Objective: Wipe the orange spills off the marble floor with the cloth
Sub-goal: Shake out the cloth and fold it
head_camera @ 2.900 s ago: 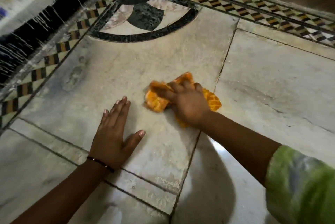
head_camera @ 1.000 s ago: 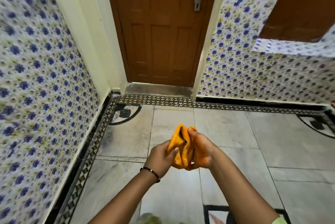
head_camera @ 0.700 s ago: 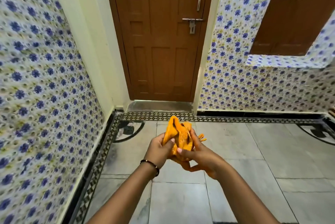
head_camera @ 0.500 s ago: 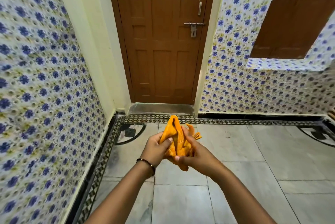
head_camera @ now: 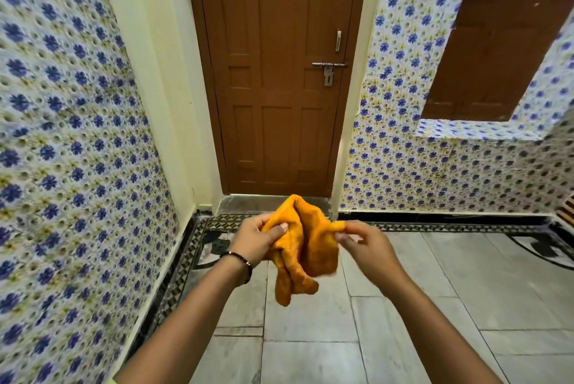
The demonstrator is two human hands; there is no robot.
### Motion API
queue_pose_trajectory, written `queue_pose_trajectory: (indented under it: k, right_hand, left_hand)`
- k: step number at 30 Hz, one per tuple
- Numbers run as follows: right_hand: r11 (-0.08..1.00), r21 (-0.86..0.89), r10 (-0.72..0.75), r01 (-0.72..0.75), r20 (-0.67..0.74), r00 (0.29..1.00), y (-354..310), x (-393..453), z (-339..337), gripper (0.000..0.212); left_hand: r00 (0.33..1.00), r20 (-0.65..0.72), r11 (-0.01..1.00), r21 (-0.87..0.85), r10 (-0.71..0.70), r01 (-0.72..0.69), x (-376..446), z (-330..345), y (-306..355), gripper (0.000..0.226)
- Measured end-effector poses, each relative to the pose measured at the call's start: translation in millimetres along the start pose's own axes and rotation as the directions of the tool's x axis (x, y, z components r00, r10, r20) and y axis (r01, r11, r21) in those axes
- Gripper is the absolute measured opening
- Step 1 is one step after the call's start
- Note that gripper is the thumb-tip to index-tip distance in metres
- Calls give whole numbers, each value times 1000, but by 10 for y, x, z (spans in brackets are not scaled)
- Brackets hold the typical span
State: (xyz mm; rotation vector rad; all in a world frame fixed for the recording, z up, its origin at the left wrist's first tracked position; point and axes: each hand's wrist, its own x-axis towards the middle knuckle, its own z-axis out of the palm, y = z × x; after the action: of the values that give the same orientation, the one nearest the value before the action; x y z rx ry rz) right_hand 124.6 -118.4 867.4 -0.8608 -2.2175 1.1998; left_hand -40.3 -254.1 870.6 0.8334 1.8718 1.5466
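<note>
A tiled corner of a room, seen from head height looking forward and down. The walls (head_camera: pixel 71 141) on the left and right are covered in white tiles patterned with small blue flowers. Straight ahead stands a closed brown wooden door (head_camera: pixel 279 73) in a cream frame, with a metal handle (head_camera: pixel 328 65) on its right side. At upper right a second brown wooden panel (head_camera: pixel 503 36) sits recessed in the tiled wall above a tiled ledge. The marble floor (head_camera: pixel 450 306) is made of pale grey slabs with thin joints, edged along the walls by a dark border of black and white geometric inlay (head_camera: pixel 435 227). No orange marks can be made out on the part of the floor in view.

Two bare forearms reach in from the bottom edge. Between them, held up in the air in front of the door threshold and well clear of the floor, is the orange cloth (head_camera: pixel 302 247), bunched and hanging in loose folds. The left hand (head_camera: pixel 256 242) grips the cloth's left side, thumb pressed over the fabric. The right hand (head_camera: pixel 368 247) pinches a small corner of the cloth at its upper right between thumb and fingertips. A thin dark bracelet (head_camera: pixel 239 258) circles the left wrist.
</note>
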Motion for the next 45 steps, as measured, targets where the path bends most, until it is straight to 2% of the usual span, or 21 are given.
queue_pose_trajectory:
  k: [2, 5, 8, 10, 13, 18, 21, 24, 26, 27, 28, 30, 31, 32, 33, 35, 36, 42, 43, 45]
  right_hand:
    - [952, 297, 103, -81, -57, 993, -50, 40, -69, 17]
    - [841, 514, 242, -167, -82, 967, -97, 110, -174, 26]
    - [795, 584, 303, -167, -143, 942, -122, 183, -289, 36]
    - [770, 624, 303, -132, -176, 937, -153, 227, -399, 30]
    - [772, 628, 299, -100, -221, 928, -198, 281, -537, 18]
    - [771, 637, 285, -12, -328, 901, -295, 342, -591, 21]
    - [757, 653, 235, -16, -250, 939, -333, 327, -653, 36]
    - [805, 579, 201, -130, -60, 978, -365, 277, -774, 44]
    - [814, 560, 194, -152, -16, 981, -363, 259, -828, 37]
    - [810, 570, 179, -137, -18, 984, -357, 254, -844, 32]
    - [807, 580, 157, -114, -25, 987, -352, 258, -848, 25]
    - [804, 590, 121, -66, -55, 991, -374, 252, -839, 18]
    - [811, 583, 118, -51, -77, 990, -398, 261, -828, 19]
    - [827, 561, 122, -40, -109, 987, -424, 280, -815, 19]
    - [842, 539, 122, -27, -141, 983, -463, 302, -803, 18]
    - [872, 489, 87, 27, -208, 974, -558, 350, -790, 14]
    - [890, 452, 55, 60, -236, 970, -610, 374, -793, 15]
    - [968, 99, -196, 231, -279, 940, -779, 466, -882, 22]
    - [969, 44, -221, 244, -287, 932, -790, 474, -878, 22]
    - [966, 3, -246, 259, -300, 922, -799, 476, -865, 23]
  left_hand:
    - [997, -36, 997, 42, 73, -72, 31, -55, 98, 10]
    - [987, -49, 981, 124, 155, -148, 92, -158, 299, 17]
    - [982, -76, 965, 209, 174, -155, 187, -274, 482, 18]
    - [981, -91, 962, 231, 170, -145, 245, -343, 542, 16]
    - [976, -121, 973, 168, 181, -160, 285, -404, 558, 7]
    - [930, -126, 920, 243, 345, -308, 277, -257, 542, 5]
    - [901, -147, 878, 333, 407, -343, 294, -192, 531, 11]
    - [886, -166, 854, 392, 433, -344, 355, -211, 539, 11]
    - [897, -199, 889, 327, 395, -319, 405, -233, 529, 15]
    - [909, -233, 920, 277, 345, -278, 417, -236, 519, 25]
    - [926, -277, 960, 186, 257, -211, 420, -235, 519, 38]
    - [956, -293, 986, -152, 20, -67, 413, -218, 530, 63]
    - [969, -234, 942, -335, -81, -2, 412, -222, 526, 63]
    - [981, -134, 879, -473, -137, 58, 394, -221, 529, 54]
    - [988, -40, 841, -531, -149, 106, 353, -213, 544, 41]
    - [991, 60, 847, -513, -124, 137, 302, -175, 516, 38]
    - [993, 58, 859, -498, -104, 119, 306, -161, 483, 39]
    - [972, -233, 891, -449, -40, -71, 337, -93, 494, 8]
    - [962, -272, 906, -415, -30, -89, 344, -61, 505, 11]
    - [943, -329, 968, -223, 38, -117, 347, -14, 490, 14]
